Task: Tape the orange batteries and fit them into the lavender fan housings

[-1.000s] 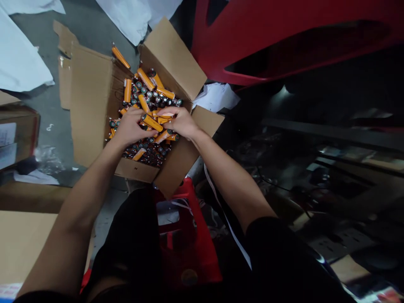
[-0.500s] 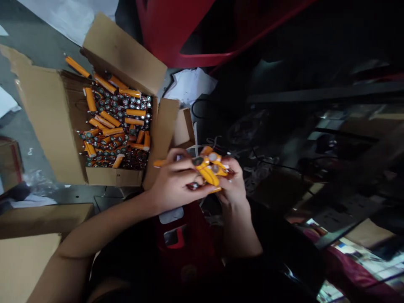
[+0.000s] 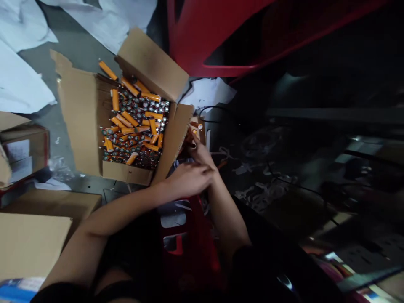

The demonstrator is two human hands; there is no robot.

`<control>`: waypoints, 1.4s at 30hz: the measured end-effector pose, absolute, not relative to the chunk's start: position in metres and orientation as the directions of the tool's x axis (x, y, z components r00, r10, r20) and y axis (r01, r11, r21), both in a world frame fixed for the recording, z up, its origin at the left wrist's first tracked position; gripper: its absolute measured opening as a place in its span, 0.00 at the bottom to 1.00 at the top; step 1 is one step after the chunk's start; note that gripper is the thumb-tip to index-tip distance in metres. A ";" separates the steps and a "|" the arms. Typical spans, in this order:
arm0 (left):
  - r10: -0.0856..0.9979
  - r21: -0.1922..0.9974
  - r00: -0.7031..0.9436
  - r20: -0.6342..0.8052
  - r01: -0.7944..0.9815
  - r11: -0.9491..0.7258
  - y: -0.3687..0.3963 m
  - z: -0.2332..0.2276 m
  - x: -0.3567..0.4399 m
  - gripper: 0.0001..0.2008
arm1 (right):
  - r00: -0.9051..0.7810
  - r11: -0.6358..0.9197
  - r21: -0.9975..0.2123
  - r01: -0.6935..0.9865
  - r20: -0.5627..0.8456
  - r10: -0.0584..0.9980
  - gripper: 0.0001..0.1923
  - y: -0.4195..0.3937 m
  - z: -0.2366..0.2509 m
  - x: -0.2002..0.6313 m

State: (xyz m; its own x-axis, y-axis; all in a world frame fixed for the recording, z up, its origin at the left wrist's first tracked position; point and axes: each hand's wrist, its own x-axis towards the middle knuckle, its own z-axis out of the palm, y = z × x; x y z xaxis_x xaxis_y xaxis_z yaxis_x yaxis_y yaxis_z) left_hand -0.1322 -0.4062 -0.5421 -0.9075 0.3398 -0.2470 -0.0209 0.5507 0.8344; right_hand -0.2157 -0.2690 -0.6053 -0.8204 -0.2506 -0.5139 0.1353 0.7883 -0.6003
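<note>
Ahead and to the left, a big cardboard box (image 3: 82,122) gapes open. Nearer stands a red stool (image 3: 202,235). Just beside the big box sits a small box (image 3: 202,120), half hidden. The left hand (image 3: 191,179), fingers bent, overlaps the other wrist; the right hand (image 3: 202,152) is at the small box. I can't tell whether either pinches anything. Orange cylinders (image 3: 129,118) crowd the big box; a few show by the right fingertips.
</note>
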 end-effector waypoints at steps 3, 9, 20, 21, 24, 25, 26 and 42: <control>0.164 0.732 -0.972 -0.168 -0.011 0.681 -0.490 -0.544 -0.101 0.16 | -0.874 0.805 -0.591 0.059 -0.420 -0.245 0.16 -0.261 -0.545 -0.208; 0.156 0.472 -0.868 -0.472 -0.099 0.876 -0.587 -0.585 -0.025 0.21 | -0.572 0.693 -0.620 -0.367 -0.437 -0.694 0.16 -0.377 -0.499 -0.218; -0.234 0.297 -0.623 -0.746 -0.626 0.721 -0.576 -0.575 0.062 0.18 | -0.399 0.746 -0.378 -0.548 -0.667 -0.630 0.60 -0.513 -0.621 -0.140; -0.287 0.341 -0.670 -0.685 -0.643 0.685 -0.579 -0.588 0.052 0.20 | -0.430 0.749 -0.375 -0.547 -0.641 -0.635 0.57 -0.512 -0.625 -0.139; -0.465 0.401 -0.713 -0.524 -0.689 0.604 -0.582 -0.627 0.013 0.34 | -0.476 0.731 -0.392 -0.558 -0.571 -0.669 0.47 -0.508 -0.638 -0.152; -0.520 0.401 -0.701 -0.488 -0.709 0.580 -0.579 -0.637 0.001 0.37 | -0.475 0.721 -0.408 -0.560 -0.556 -0.683 0.44 -0.507 -0.641 -0.160; -0.576 0.392 -0.677 -0.457 -0.735 0.553 -0.576 -0.644 -0.009 0.40 | -0.470 0.712 -0.426 -0.558 -0.545 -0.694 0.41 -0.505 -0.644 -0.167; -0.419 0.437 -0.790 -0.448 -0.603 0.668 -0.567 -0.651 0.000 0.45 | -0.485 0.741 -0.494 -0.454 -0.561 -0.671 0.35 -0.471 -0.636 -0.148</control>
State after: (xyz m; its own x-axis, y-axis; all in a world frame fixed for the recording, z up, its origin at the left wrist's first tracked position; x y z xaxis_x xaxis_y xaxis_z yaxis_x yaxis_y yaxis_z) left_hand 0.0002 -0.5675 -0.6509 -0.7896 -0.4194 -0.4479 -0.6026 0.6675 0.4373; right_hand -0.1482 -0.4708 -0.6363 -0.4852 -0.6710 -0.5606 -0.4539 0.7413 -0.4944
